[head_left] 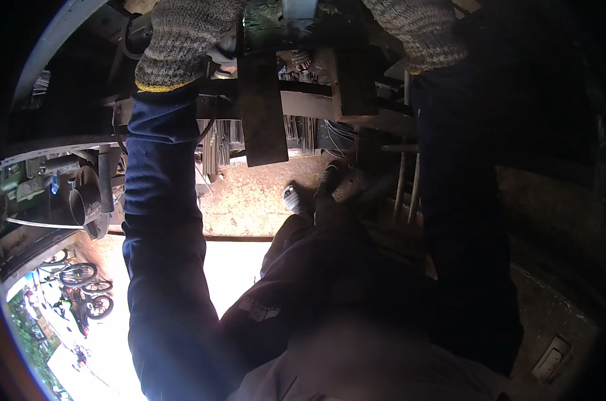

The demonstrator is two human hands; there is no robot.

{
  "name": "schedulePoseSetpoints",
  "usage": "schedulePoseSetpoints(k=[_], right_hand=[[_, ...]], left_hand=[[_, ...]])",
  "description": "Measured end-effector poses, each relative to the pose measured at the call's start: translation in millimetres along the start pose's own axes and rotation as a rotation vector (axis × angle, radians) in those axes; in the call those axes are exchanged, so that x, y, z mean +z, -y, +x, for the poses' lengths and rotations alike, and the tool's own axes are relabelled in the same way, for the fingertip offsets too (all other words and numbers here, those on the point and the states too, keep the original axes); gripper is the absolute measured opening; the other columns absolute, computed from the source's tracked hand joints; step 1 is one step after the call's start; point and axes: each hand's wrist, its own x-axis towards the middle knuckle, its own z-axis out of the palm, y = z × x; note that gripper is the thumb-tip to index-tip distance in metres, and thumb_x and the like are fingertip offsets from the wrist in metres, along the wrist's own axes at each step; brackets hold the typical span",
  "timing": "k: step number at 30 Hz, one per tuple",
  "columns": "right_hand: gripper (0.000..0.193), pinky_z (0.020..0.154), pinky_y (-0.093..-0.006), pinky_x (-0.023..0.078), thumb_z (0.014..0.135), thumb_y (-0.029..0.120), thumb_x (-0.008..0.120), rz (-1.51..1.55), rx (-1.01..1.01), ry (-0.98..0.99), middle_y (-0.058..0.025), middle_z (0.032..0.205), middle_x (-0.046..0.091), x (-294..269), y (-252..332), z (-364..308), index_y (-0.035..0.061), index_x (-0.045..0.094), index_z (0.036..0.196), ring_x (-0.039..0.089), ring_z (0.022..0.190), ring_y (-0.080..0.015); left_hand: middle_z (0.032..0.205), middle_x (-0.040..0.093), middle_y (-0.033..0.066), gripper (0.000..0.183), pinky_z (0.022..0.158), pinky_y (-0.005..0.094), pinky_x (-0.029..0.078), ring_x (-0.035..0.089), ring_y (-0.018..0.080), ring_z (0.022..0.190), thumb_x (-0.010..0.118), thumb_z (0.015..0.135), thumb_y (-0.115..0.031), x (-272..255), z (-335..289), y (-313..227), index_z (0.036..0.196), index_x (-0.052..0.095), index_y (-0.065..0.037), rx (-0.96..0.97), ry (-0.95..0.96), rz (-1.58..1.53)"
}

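Note:
My left hand (189, 40), in a grey knitted work glove with a yellow cuff edge, reaches to the upper edge of the head view. Its fingers run out of the picture or into shadow. On the other side, my right hand (420, 33) wears a matching glove, its fingers cut off likewise. Between the hands stands a dark green metal machine part (266, 30) with a pale, bright piece (299, 8) at its top. Below it hang a long dark flat plate (263, 113) and a shorter brown one (354, 83). Whether either hand touches the machine is hidden.
A steel frame beam (306, 105) crosses under the hands, with thin metal rods (216, 144) behind it. Another person's foot (301, 60) shows beyond the beam. Left are a round metal tube (85, 195) and bicycles (79, 274); right, upright bars (401, 184).

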Motion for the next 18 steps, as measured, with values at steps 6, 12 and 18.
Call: schedulePoseSetpoints(k=[6,12,18], right_hand=[[0.044,0.102,-0.0482,0.047,0.094,0.044,0.069,0.014,0.010,0.005,-0.0139,0.121,0.069,2,-1,5,0.0097,0.069,0.122,0.063,0.116,-0.0348],[0.044,0.102,-0.0479,0.047,0.094,0.043,0.070,0.025,0.024,0.035,-0.0138,0.120,0.069,7,-5,3,0.0095,0.069,0.122,0.063,0.116,-0.0344],[0.043,0.102,-0.0475,0.048,0.094,0.043,0.070,0.025,0.038,0.055,-0.0138,0.120,0.070,5,-7,3,0.0094,0.069,0.121,0.063,0.115,-0.0340]], left_hand=[[0.110,0.077,0.0134,0.026,0.086,0.0313,0.059,0.073,0.0206,0.100,0.069,0.098,-0.014,-18,6,2,0.119,0.068,0.002,0.123,0.134,0.094],[0.109,0.077,0.0129,0.023,0.085,0.0302,0.059,0.074,0.0197,0.099,0.069,0.099,-0.013,-14,2,14,0.117,0.070,0.001,0.250,0.059,0.194],[0.108,0.077,0.0125,0.023,0.084,0.0304,0.060,0.074,0.0202,0.097,0.071,0.096,-0.012,-14,5,10,0.116,0.071,0.001,0.196,0.115,0.066]])
